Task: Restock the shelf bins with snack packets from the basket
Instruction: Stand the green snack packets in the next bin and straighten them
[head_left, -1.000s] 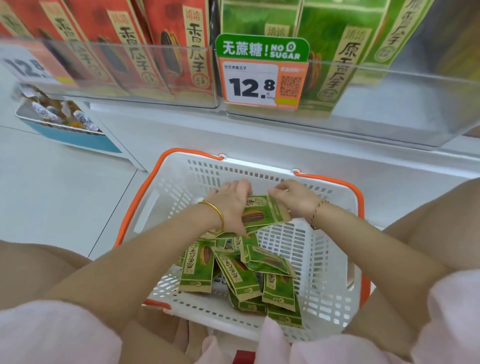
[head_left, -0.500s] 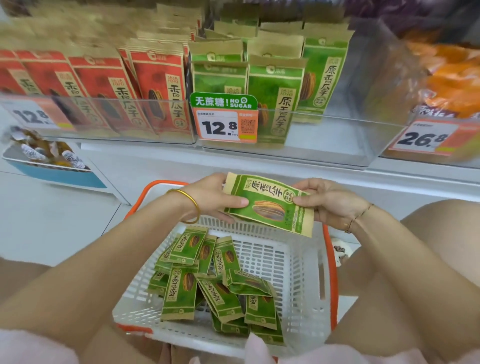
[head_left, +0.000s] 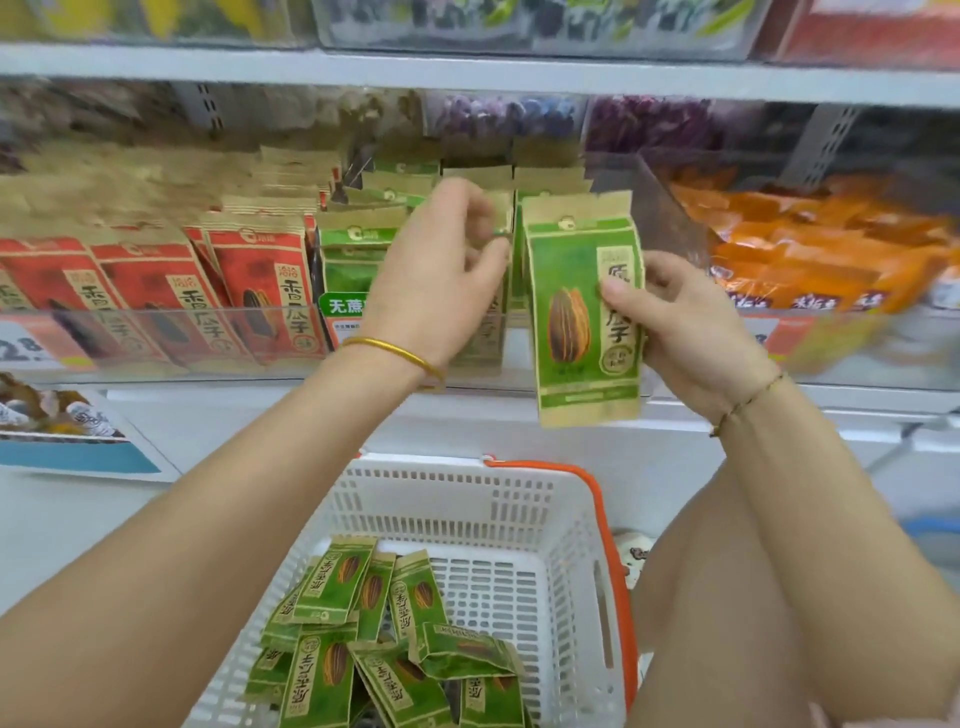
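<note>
Shop shelving, white, carrying clear shelf bins (head_left: 857, 358) from 9 to 3 o'clock.
- Red packets (head_left: 156, 296): standing in the bin at 9 o'clock.
- Standing green packets (head_left: 358, 249): in the bin at 11 to 12 o'clock, with a green price tag (head_left: 343, 306) on its front.
- Orange packets (head_left: 810, 244): heaped at 2 o'clock.
- Held green packet (head_left: 582, 312): upright, just right of centre, in front of the green bin, seed print facing the camera.
- Right hand (head_left: 691, 332): pinches that packet at its right edge, thumb on the face.
- Left hand (head_left: 441, 270): up against the standing green packets at 12 o'clock. Its fingers are curled and blurred, so whether it grasps one cannot be told. Gold bangle (head_left: 395, 351) on the wrist.
- White basket (head_left: 519, 499): at 6 o'clock, with an orange handle (head_left: 608, 519).
- Loose green packets (head_left: 363, 649): piled in the basket towards 7 o'clock.
</note>
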